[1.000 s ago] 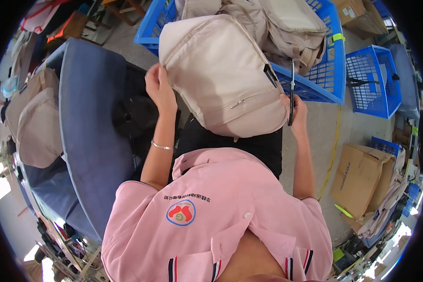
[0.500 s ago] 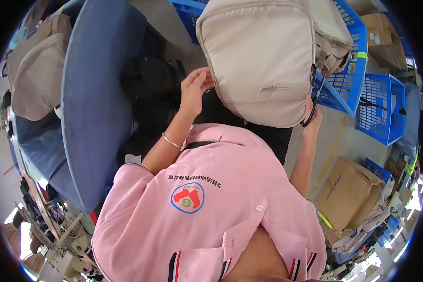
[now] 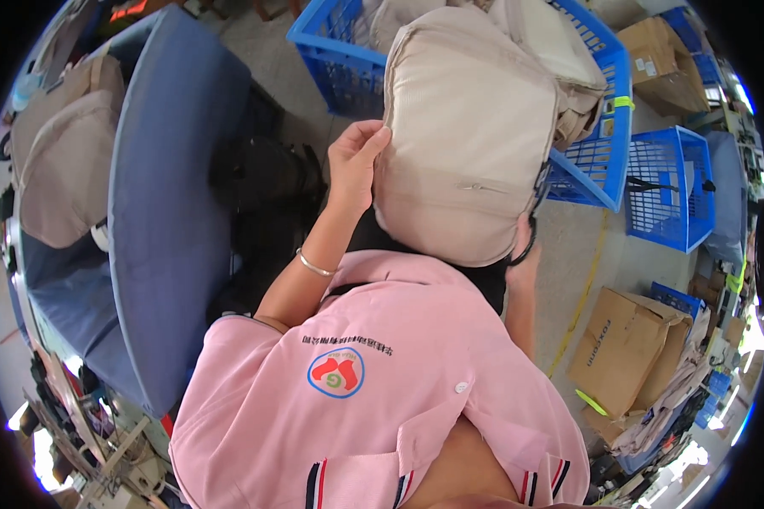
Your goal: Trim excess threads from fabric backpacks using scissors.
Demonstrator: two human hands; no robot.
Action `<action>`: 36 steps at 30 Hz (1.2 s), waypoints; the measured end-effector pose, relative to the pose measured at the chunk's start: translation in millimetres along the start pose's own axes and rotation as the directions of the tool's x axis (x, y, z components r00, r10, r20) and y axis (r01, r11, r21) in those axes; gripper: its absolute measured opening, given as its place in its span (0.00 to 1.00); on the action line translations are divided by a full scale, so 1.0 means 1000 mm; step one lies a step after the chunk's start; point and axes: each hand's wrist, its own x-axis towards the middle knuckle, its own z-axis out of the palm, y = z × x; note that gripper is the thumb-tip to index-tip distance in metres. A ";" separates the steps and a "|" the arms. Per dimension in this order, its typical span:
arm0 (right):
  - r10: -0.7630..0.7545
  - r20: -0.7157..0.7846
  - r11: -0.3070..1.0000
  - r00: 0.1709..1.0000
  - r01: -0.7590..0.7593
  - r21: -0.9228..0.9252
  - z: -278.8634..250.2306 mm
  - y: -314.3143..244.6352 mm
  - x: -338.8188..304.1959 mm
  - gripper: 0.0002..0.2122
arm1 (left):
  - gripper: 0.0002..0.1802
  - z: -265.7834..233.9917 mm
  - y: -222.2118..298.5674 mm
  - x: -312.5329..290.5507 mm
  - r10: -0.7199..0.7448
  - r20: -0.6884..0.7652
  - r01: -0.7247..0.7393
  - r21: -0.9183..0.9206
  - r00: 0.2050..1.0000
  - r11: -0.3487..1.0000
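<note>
At upper centre, the left hand [image 3: 353,165] has just closed its fingers on the beige bag [image 3: 467,110], likely steadying it, while the right hand [image 3: 522,268] grips black-handled scissors [image 3: 532,244].

A bag workshop
Beige bags [image 3: 556,38] in a blue crate [image 3: 339,81] at one o'clock; cardboard box [image 3: 624,339] and yellow floor line [image 3: 578,314] near four.

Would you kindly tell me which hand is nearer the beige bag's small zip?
Right: the right hand is at the lower right of the beige bag, below the small zip; the left hand holds the left edge, farther away.
</note>
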 end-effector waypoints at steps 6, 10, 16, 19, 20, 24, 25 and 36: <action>0.112 -0.214 0.952 0.970 -0.043 0.304 0.004 0.025 0.015 0.17 | 0.04 0.060 0.068 0.001 0.306 0.267 -0.401 0.463 0.914 0.791; -0.104 -0.324 0.968 0.940 0.171 0.184 -0.016 -0.044 0.020 0.13 | 0.07 0.082 0.118 -0.004 0.424 0.538 -0.684 0.560 0.729 0.467; -0.651 -0.245 0.708 0.718 0.691 0.146 -0.015 -0.155 0.014 0.15 | 0.06 0.116 0.164 -0.005 0.383 0.795 -0.882 0.437 0.471 0.176; -0.813 -0.117 0.558 0.571 0.820 0.124 -0.004 -0.165 0.021 0.17 | 0.07 0.118 0.159 0.000 0.337 0.856 -0.917 0.395 0.392 0.063; -0.802 -0.119 0.573 0.586 0.810 0.125 0.002 -0.164 0.018 0.17 | 0.07 0.116 0.156 0.001 0.320 0.868 -0.920 0.389 0.380 0.036; -0.757 0.074 0.653 0.649 0.749 0.114 0.017 -0.147 0.013 0.16 | 0.05 0.093 0.139 0.006 0.258 0.855 -0.891 0.449 0.450 0.065; -0.716 0.101 0.698 0.691 0.701 0.146 0.023 -0.141 0.010 0.16 | 0.04 0.086 0.131 0.005 0.230 0.842 -0.873 0.475 0.488 0.111; -0.883 0.175 0.409 0.437 0.896 -0.174 0.059 -0.137 -0.011 0.20 | 0.10 0.087 0.111 0.001 0.190 0.807 -0.829 0.545 0.559 0.124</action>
